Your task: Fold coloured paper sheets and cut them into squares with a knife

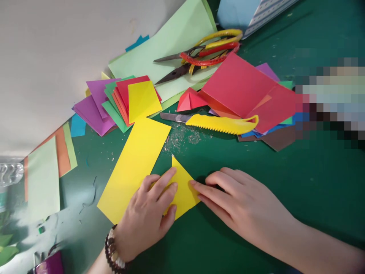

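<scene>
A small piece of yellow paper (pixel 182 190), which looks folded, lies on the green tabletop with a pointed top corner. My left hand (pixel 151 207), with a beaded bracelet at the wrist, rests on its left part, fingers apart and pressing down. The fingertips of my right hand (pixel 236 196) are closed at its right edge. Part of the sheet is hidden under my left fingers. Beside it, partly beneath my left hand, lies a long yellow paper strip (pixel 137 167).
Beyond the hands lie a yellow utility knife (pixel 219 123) with its blade showing, scissors (pixel 212 57) and red-handled pliers (pixel 211 55). Stacks of coloured paper (pixel 122 101), red sheets (pixel 236 85) and a folded red piece (pixel 190 99) surround them. A plastic bottle (pixel 10 174) is far left.
</scene>
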A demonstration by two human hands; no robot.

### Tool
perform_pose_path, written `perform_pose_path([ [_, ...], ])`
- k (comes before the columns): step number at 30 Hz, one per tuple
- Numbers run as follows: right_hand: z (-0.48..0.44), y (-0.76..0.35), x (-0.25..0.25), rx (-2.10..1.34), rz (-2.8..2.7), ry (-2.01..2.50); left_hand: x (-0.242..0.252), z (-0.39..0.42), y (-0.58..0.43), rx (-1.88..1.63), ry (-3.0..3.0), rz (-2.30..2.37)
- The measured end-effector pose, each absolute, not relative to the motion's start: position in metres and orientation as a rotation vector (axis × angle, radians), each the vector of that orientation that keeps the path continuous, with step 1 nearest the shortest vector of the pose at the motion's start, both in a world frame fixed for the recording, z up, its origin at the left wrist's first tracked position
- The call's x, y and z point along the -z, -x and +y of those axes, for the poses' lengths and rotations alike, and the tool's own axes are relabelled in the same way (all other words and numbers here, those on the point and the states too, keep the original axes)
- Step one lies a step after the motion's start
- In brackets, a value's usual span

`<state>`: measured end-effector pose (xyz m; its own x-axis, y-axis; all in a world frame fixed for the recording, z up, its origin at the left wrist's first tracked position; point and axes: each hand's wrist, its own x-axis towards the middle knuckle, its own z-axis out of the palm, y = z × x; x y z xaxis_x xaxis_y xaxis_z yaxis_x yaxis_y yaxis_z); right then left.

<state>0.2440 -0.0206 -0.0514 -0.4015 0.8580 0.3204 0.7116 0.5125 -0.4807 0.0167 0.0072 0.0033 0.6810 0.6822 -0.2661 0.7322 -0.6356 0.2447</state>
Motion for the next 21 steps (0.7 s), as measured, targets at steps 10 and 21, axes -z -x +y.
perform_pose_path([
  [10, -0.022, -0.244, 0.052, -0.394, -2.238, 1.252, -0.008, 0.016, -0.019, 0.200, -2.457, 1.076],
  [21, -0.027, -0.246, 0.038, -0.208, -2.220, 1.326, 0.004, 0.019, -0.014, 0.138, -2.612, 0.954],
])
